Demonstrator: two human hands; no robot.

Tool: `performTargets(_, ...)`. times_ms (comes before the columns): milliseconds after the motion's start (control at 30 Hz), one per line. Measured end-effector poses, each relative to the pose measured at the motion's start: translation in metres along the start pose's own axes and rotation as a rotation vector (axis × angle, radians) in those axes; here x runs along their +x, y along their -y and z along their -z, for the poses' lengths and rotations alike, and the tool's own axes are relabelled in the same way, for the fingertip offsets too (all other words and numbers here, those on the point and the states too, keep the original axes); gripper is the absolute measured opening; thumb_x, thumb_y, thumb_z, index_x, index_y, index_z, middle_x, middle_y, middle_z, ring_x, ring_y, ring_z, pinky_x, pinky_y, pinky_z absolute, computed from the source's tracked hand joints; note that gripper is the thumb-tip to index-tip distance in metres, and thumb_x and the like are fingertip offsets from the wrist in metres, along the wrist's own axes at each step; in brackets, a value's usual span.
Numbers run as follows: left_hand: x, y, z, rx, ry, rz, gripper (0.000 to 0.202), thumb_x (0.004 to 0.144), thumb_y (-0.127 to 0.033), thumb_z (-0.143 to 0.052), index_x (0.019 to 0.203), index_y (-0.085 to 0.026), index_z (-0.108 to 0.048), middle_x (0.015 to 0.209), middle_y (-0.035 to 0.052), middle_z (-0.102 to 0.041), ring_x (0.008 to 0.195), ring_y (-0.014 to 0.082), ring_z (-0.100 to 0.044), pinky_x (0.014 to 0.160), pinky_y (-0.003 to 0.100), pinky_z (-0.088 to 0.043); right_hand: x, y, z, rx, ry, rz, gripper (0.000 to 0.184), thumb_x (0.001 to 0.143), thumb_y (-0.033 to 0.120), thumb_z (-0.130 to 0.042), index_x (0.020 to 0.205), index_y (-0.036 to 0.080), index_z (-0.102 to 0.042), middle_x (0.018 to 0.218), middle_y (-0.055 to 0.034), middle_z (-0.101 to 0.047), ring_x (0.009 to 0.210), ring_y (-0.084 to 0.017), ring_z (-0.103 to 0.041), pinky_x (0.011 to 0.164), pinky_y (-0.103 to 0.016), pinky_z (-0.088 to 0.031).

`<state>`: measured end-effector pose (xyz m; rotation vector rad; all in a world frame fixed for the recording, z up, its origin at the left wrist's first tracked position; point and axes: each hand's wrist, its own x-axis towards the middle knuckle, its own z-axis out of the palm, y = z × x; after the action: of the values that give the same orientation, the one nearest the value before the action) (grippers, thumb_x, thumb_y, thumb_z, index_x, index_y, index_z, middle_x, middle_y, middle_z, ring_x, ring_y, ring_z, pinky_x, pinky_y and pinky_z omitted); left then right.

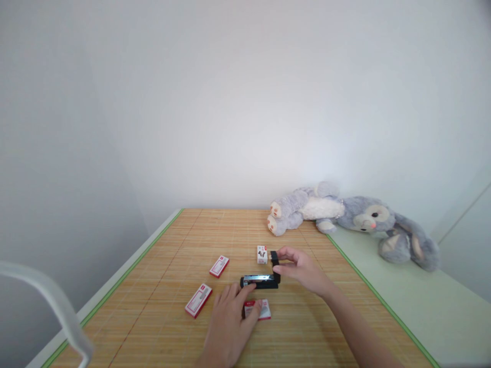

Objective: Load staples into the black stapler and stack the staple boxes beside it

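Note:
A black stapler (261, 279) lies on the bamboo mat with its top part (275, 261) swung up at the right end, showing the shiny metal channel. My right hand (301, 270) pinches that raised part between thumb and fingers. At the stapler's left end, my left hand (232, 314) rests with its index fingertip against the body and its thumb apart. Under that thumb is a red and white box (265, 309), partly covered. A small white box (262, 254) with a picture of black clips stands just behind the stapler.
Two flat red and white boxes, a nearer one (198, 300) and a farther one (219, 266), lie on the left of the mat (153, 286). A grey plush rabbit (322, 208) lies along the back right by the wall. A white curved bar (49, 296) crosses the lower left.

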<state>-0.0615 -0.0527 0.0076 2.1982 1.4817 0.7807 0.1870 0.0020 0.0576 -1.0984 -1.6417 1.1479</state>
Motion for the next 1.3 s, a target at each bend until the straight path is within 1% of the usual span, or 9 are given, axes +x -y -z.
performTargets(133,-0.002,0.001,-0.003,0.028,0.003,-0.002,0.040,0.095,-0.046,-0.050,0.132,-0.036,-0.061,0.120,0.0048,-0.065,0.114,0.0285,-0.056,0.095,0.041,-0.041,0.013,-0.004,-0.037,-0.094,0.018,0.029,0.039,0.076,0.046,-0.079,0.103,0.019,-0.067,0.107,-0.0050,-0.074,0.096,-0.022,-0.069,0.088,-0.037,-0.053)
performTargets(267,-0.002,0.001,-0.006,0.038,-0.004,0.000,0.039,0.094,-0.044,-0.051,0.130,-0.037,-0.062,0.117,0.0048,-0.065,0.112,0.0288,-0.056,0.094,0.041,-0.041,0.016,-0.007,-0.054,-0.261,0.046,0.069,0.025,0.079,0.032,-0.074,0.101,0.019,-0.070,0.098,-0.0028,-0.074,0.093,-0.021,-0.067,0.087,-0.033,-0.050)
performTargets(433,-0.003,0.002,-0.009,0.057,0.000,-0.014,0.039,0.089,-0.046,-0.055,0.127,-0.036,-0.064,0.113,0.0061,-0.065,0.108,0.0301,-0.057,0.092,0.041,-0.042,0.014,-0.011,-0.058,-0.432,0.027,0.076,0.021,0.077,0.024,-0.072,0.097,0.020,-0.071,0.094,-0.0006,-0.072,0.088,-0.019,-0.064,0.080,-0.028,-0.046)
performTargets(600,-0.006,0.001,-0.009,0.056,0.030,-0.087,0.059,0.080,-0.048,-0.068,0.137,-0.035,-0.056,0.124,0.0080,-0.062,0.115,0.0320,-0.054,0.095,0.042,-0.042,0.010,-0.015,-0.058,-0.418,-0.016,0.118,0.021,0.080,0.027,-0.071,0.100,0.021,-0.069,0.099,-0.0016,-0.072,0.093,-0.020,-0.064,0.084,-0.030,-0.046)
performTargets(733,-0.011,0.003,-0.008,0.079,0.068,-0.095,0.030,0.083,-0.045,-0.065,0.110,-0.033,-0.067,0.116,0.0064,-0.064,0.109,0.0301,-0.057,0.092,0.042,-0.045,0.000,-0.021,-0.054,-0.425,-0.078,0.092,0.024,0.083,0.031,-0.069,0.105,0.023,-0.068,0.105,-0.0033,-0.072,0.099,-0.023,-0.065,0.089,-0.033,-0.047)
performTargets(800,-0.018,0.012,-0.005,0.141,-0.028,-0.032,0.022,0.082,-0.045,-0.066,0.099,-0.031,-0.068,0.118,0.0068,-0.065,0.114,0.0321,-0.056,0.097,0.046,-0.043,-0.007,-0.025,-0.051,-0.429,-0.109,0.081,0.026,0.084,0.033,-0.068,0.108,0.024,-0.067,0.110,-0.0041,-0.072,0.102,-0.023,-0.065,0.092,-0.034,-0.047)
performTargets(967,-0.036,0.059,0.009,0.281,-0.354,0.166,0.024,0.081,-0.046,-0.067,0.098,-0.028,-0.066,0.147,0.0091,-0.051,0.133,0.0383,-0.044,0.107,0.060,-0.035,-0.021,-0.039,-0.047,-0.439,-0.204,0.070,0.027,0.088,0.038,-0.064,0.112,0.025,-0.067,0.112,-0.0051,-0.072,0.103,-0.024,-0.065,0.093,-0.036,-0.048)
performTargets(1133,-0.033,0.097,0.021,0.148,-0.304,0.120,0.026,0.085,-0.043,-0.061,0.104,-0.025,-0.061,0.142,0.0110,-0.054,0.132,0.0317,-0.050,0.108,0.055,-0.044,-0.025,-0.044,-0.047,-0.430,-0.223,0.083,0.026,0.089,0.039,-0.063,0.111,0.026,-0.066,0.111,-0.0045,-0.072,0.103,-0.024,-0.065,0.092,-0.035,-0.049)
performTargets(1300,-0.025,0.104,0.019,0.080,-0.349,0.124,0.050,0.088,-0.038,-0.055,0.134,-0.019,-0.049,0.144,0.0136,-0.053,0.131,0.0292,-0.054,0.111,0.052,-0.045,-0.027,-0.043,-0.048,-0.413,-0.227,0.088,0.025,0.088,0.036,-0.064,0.111,0.026,-0.066,0.111,-0.0036,-0.072,0.102,-0.023,-0.065,0.092,-0.034,-0.050)
